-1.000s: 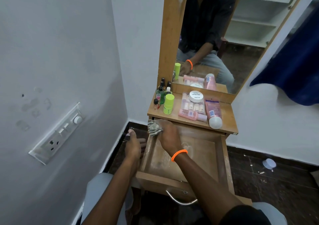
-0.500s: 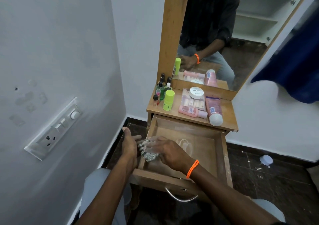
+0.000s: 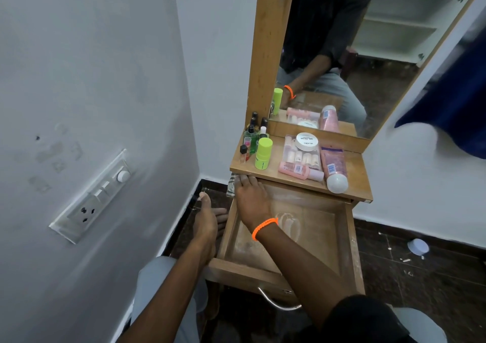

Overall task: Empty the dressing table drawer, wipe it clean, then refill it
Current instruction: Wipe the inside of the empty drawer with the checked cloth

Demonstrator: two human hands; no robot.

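The wooden drawer point(image 3: 349, 240) is pulled out and holds nothing; its bottom is dusty with pale smears. My right hand point(image 3: 251, 198), with an orange band at the wrist, presses a striped cloth point(image 3: 232, 185) into the drawer's far left corner, just under the table top. My left hand point(image 3: 207, 219) rests flat against the outside of the drawer's left wall, thumb up. On the table top point(image 3: 352, 182) stand a lime green stick point(image 3: 263, 153), small bottles point(image 3: 251, 139), a white jar point(image 3: 306, 141), a clear pack of minis point(image 3: 299, 156) and two pink tubes point(image 3: 332, 168).
A mirror point(image 3: 342, 53) rises behind the table top and reflects a person. The wall on the left carries a switch and socket plate point(image 3: 94, 198). A white cap point(image 3: 418, 246) and small bits lie on the dark floor to the right. A metal handle point(image 3: 278, 303) curves below the drawer front.
My right hand has swept the cloth from the drawer's near left side back up to the far left corner. My left hand has stayed on the drawer's left wall.
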